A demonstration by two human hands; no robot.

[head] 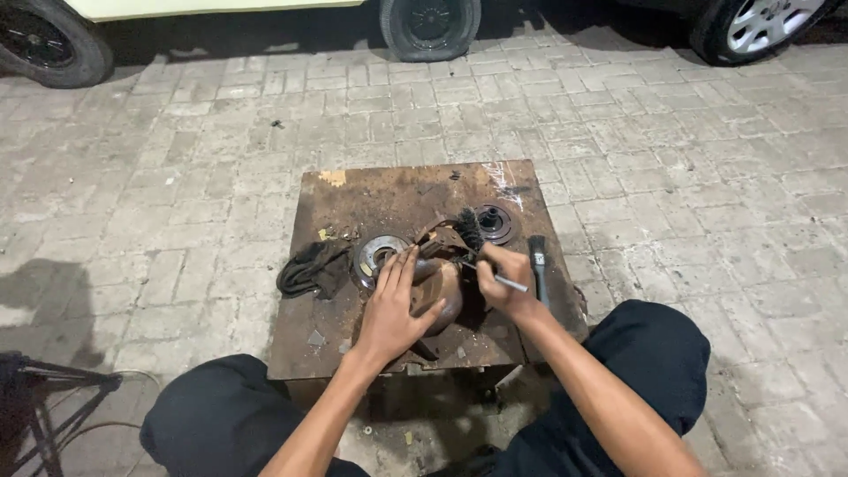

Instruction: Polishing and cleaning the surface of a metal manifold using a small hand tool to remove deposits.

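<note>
My left hand [390, 305] lies flat on a rusty rounded metal part [440, 287] on a low rusty metal table [397, 190], fingers spread over its top. My right hand [503, 281] grips a thin metal-handled wire brush [470, 231] whose black bristles point up and rest against the far side of the part. A round metal disc with a centre hole [374, 254] lies just left of the part, near my left fingertips. A second dark round part [496, 223] sits behind the brush.
A black rag [311, 268] lies at the table's left. A black-handled paintbrush [538, 265] lies at its right edge. My dark-trousered knees flank the table. Brick paving surrounds it, with car wheels [429, 25] at the back and a dark metal stand [44, 397] lower left.
</note>
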